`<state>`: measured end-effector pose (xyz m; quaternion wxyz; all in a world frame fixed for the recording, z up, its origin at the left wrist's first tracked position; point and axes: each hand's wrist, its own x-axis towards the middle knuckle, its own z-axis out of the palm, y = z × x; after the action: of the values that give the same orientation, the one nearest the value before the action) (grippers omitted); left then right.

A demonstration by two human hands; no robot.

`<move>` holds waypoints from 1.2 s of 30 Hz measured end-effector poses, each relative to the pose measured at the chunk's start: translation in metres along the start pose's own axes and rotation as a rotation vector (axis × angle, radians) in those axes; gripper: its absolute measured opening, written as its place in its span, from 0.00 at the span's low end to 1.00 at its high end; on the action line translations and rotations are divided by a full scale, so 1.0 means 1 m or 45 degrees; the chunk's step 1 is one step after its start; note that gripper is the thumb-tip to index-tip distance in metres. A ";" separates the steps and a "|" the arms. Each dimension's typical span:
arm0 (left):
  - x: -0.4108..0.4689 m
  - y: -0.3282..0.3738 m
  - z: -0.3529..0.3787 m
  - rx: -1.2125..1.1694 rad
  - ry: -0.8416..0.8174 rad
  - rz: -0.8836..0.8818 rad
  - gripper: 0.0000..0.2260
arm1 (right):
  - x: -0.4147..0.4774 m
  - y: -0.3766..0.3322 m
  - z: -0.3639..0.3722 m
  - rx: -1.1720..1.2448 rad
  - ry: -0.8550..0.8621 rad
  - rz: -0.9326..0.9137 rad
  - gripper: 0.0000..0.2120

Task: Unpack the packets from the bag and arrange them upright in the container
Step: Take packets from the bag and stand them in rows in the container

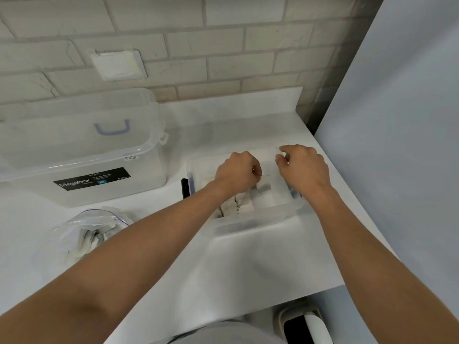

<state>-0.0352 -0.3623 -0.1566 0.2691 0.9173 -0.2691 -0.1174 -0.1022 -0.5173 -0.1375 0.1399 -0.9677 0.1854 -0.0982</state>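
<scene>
While your left hand (238, 172) curls down among the packets (244, 207) in the container (248, 227), grip hidden, nudge each upright; your right hand (303, 167) beside it curls too, hold unclear.

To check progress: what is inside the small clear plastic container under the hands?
Pale flat packets stand side by side in the clear plastic container's near part. The left hand and right hand hide its middle.

- The container (248, 220) sits on the counter (248, 269), near its right edge.
- Packets (244, 206) stand inside it, at its left side.
- The bag (74, 227) lies to its left, nearer the front.
- A storage box (99, 155) stands behind the bag.
</scene>
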 end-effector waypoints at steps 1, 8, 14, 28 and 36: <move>0.003 0.002 0.004 0.043 -0.010 -0.027 0.07 | -0.001 0.002 0.001 0.029 -0.004 0.006 0.18; 0.014 -0.001 0.022 0.315 0.027 -0.116 0.07 | -0.005 0.005 0.005 0.102 -0.029 -0.017 0.19; 0.019 -0.005 0.024 0.426 0.058 -0.072 0.06 | -0.006 0.006 0.006 0.100 -0.022 -0.027 0.19; -0.092 -0.030 -0.075 -0.185 0.595 0.003 0.05 | -0.013 -0.001 -0.010 0.145 0.044 0.036 0.22; -0.229 -0.129 -0.119 -0.384 0.875 -0.382 0.06 | -0.097 -0.117 -0.026 0.686 0.290 -0.223 0.12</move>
<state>-0.1258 -0.0916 -0.1136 0.4548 0.8825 -0.0065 0.1199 -0.1579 -0.3813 -0.0906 0.3607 -0.8908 0.0832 -0.2635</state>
